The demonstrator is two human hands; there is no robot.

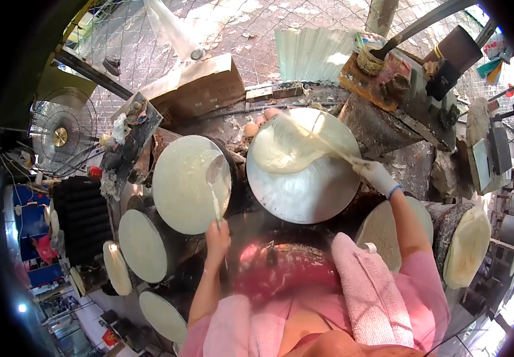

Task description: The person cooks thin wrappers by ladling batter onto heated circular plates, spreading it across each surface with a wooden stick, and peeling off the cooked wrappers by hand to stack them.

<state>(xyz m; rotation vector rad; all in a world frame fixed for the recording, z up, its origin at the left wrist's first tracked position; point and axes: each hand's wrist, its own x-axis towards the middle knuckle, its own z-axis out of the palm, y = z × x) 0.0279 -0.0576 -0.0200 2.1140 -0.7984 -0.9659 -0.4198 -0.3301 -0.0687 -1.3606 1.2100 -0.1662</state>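
- Blue-banded right hand (379, 176): fingers wrapped round a long spreader (335, 149), far end blurry over the silver pan (298, 199)'s pale batter (277, 152)
- left hand (217, 241)'s gripping a ladle (215, 170), bowl over the pale-topped pan (179, 184)
- cardboard box (209, 92) beyond

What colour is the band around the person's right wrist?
Blue: the wristband shows best in the head view.
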